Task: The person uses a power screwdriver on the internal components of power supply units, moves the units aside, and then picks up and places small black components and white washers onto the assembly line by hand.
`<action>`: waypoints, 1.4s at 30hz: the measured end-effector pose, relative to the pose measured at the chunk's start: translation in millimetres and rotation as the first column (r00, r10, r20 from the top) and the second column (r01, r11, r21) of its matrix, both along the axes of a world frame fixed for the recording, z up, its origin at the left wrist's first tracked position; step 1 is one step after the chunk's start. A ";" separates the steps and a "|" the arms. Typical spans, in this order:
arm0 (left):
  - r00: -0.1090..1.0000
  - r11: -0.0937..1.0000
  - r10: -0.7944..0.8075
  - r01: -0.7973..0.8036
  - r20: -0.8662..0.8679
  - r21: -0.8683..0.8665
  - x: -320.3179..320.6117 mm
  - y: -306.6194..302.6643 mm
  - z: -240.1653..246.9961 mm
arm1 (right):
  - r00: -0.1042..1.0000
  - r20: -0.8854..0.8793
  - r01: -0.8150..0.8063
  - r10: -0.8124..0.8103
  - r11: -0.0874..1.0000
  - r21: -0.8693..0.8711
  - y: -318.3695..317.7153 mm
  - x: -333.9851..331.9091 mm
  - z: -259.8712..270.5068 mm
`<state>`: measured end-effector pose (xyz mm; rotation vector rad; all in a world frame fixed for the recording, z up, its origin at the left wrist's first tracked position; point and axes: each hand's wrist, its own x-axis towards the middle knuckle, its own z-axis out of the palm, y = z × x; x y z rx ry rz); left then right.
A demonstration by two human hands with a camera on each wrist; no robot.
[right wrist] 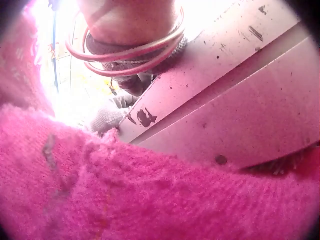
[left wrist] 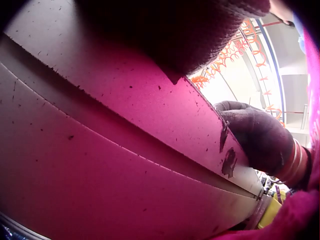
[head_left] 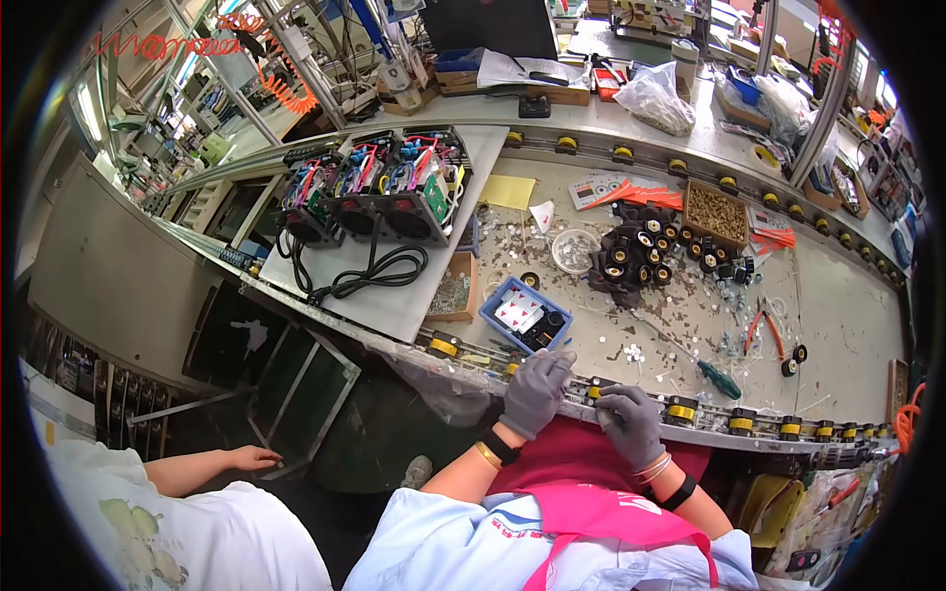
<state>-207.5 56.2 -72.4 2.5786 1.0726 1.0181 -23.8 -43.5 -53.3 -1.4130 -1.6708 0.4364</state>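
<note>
My left hand [head_left: 538, 394], in a grey glove, rests at the front rail of the workbench [head_left: 838, 364], just below a blue bin [head_left: 490, 305]. The bin holds white pieces with red marks and black parts. To its right, my right hand [head_left: 631, 426], also gloved, lies at the same rail [head_left: 572, 406] beside the yellow-banded rollers. Neither hand shows an object in its fingers. In the left wrist view the right hand [left wrist: 260, 130] lies over the edge of a metal side panel [left wrist: 125, 145]. The right wrist view shows mostly pink cloth [right wrist: 150, 200] and the same panel [right wrist: 225, 105].
Black round parts [head_left: 641, 251], a green-handled screwdriver [head_left: 717, 379] and orange-handled pliers [head_left: 764, 330] lie on the bench. Assemblies with fans and wires [head_left: 384, 197] stand on a white board [head_left: 394, 305] at left. Another person's arm [head_left: 202, 468] is at lower left.
</note>
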 end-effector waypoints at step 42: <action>1.000 1.000 0.002 -0.002 -0.001 -0.001 -0.5 0.4 4.3 | 1.000 -0.004 -0.015 0.015 1.000 0.001 -0.5 0.0 -1.9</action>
